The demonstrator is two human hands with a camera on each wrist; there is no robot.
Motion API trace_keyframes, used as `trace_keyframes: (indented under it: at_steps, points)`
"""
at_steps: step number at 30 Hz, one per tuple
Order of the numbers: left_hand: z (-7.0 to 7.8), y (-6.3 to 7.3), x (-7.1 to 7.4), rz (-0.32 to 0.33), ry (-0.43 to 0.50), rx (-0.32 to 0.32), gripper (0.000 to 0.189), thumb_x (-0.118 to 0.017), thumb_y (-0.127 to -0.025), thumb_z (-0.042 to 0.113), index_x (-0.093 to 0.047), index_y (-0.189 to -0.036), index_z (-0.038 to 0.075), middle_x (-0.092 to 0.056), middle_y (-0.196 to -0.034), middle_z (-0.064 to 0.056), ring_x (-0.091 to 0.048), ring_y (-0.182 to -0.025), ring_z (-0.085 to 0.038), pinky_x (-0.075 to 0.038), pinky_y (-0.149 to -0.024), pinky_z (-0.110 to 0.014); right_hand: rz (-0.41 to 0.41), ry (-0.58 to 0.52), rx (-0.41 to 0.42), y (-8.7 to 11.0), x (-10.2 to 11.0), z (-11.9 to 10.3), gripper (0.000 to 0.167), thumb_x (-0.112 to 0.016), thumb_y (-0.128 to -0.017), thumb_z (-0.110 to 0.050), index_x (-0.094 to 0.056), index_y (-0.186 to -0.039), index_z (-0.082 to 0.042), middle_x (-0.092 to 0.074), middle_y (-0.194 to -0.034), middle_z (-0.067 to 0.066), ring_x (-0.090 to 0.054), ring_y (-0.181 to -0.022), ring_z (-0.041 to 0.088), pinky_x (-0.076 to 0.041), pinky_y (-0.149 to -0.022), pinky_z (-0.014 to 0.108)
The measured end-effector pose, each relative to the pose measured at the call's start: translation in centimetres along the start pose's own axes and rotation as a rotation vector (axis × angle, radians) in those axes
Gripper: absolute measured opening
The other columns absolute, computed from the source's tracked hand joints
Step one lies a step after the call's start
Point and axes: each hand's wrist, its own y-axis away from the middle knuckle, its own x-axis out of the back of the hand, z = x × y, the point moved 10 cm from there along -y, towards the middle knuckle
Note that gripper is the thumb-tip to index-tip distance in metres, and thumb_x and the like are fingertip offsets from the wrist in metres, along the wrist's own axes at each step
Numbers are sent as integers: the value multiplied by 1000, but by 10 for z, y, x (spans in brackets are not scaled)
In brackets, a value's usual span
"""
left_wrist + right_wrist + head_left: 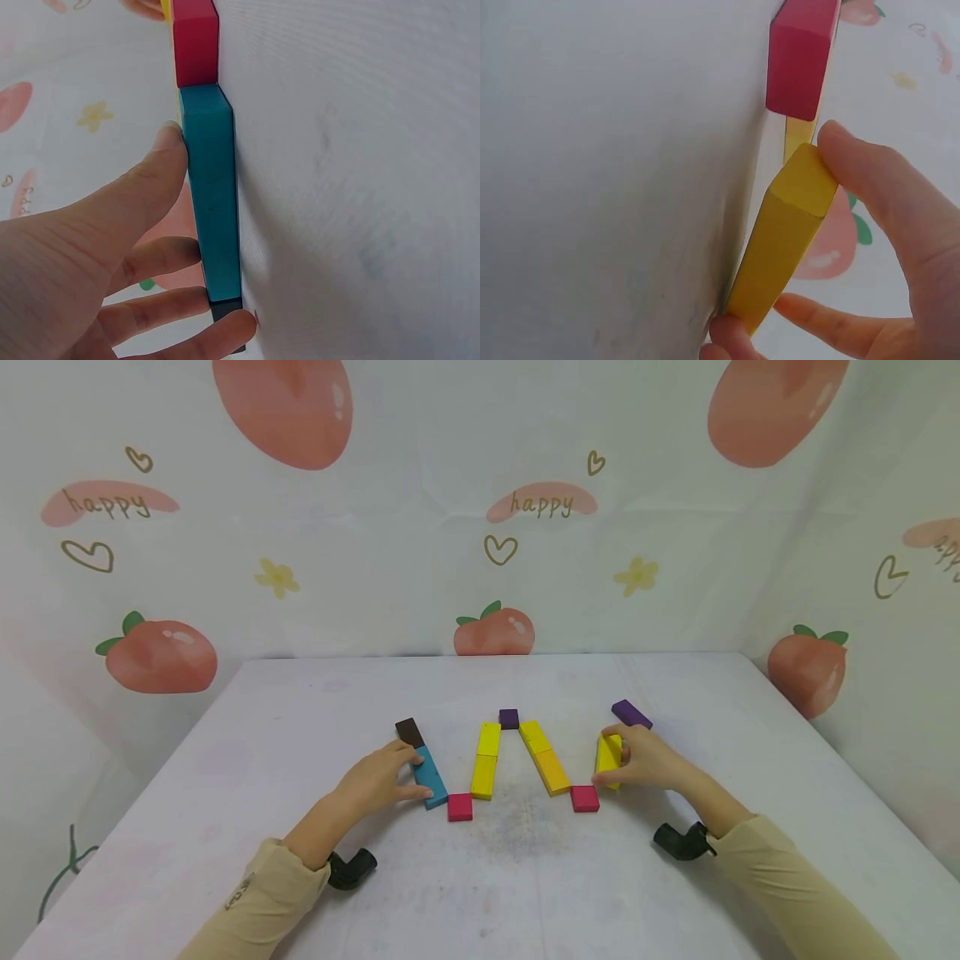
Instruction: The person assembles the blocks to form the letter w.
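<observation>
My left hand [378, 781] rests with extended thumb and fingers against a long blue block [211, 195], which lies flat on the table. A dark brown block [409, 732] adjoins the blue one's far end, and a red block [460, 807] adjoins its near end. On the other side, my right hand [647, 758] holds a yellow block [780, 232] between thumb and fingers. The yellow block stands at an angle beside another red block [801, 60], with a small gap between them in the right wrist view.
Yellow blocks [486, 762] slope up to a small purple block [508, 719], and more yellow blocks [544, 758] slope down from it. A longer purple block [632, 714] lies beyond my right hand. The white table [495, 893] meets a fruit-printed cloth [390, 543] behind.
</observation>
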Motion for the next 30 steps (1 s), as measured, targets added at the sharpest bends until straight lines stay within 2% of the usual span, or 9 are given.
trace_keyframes:
  at_steps: [6, 15, 25, 30]
  points:
    - [0, 0, 0, -2, -2, 0, 54, -73, -78, 38, -60, -117, 2, -54, -126, -18, -55, -114, -32, -48, -97, -46, 1, 1, 7, 2, 0, -5, 78, -79, -70, -41, -50, -125, 6, -53, -92, 15, -45, -76, 18, -38, -61, 23]
    - [0, 0, 0, 1, -3, -4, 54, -73, -78, 37, -60, -117, 2, -54, -127, -19, -55, -114, -32, -48, -98, -46, -7, 16, -38, 2, -2, -2, 78, -79, -70, -41, -49, -126, 5, -53, -99, 17, -47, -79, 19, -41, -63, 22]
    - [0, 0, 0, 1, 6, 1, 54, -73, -78, 37, -60, -117, 2, -54, -126, -18, -55, -113, -31, -48, -98, -46, -23, 14, -32, 4, -3, -5, 78, -78, -72, -41, -49, -127, 6, -54, -102, 20, -48, -79, 20, -43, -65, 23]
    - [0, 0, -1, -1, 6, 0, 54, -73, -78, 37, -60, -117, 2, -54, -126, -18, -55, -114, -32, -48, -98, -46, -53, -12, -10, 6, -2, -1, 80, -78, -73, -38, -44, -131, 5, -52, -116, 25, -56, -87, 23, -54, -72, 30]
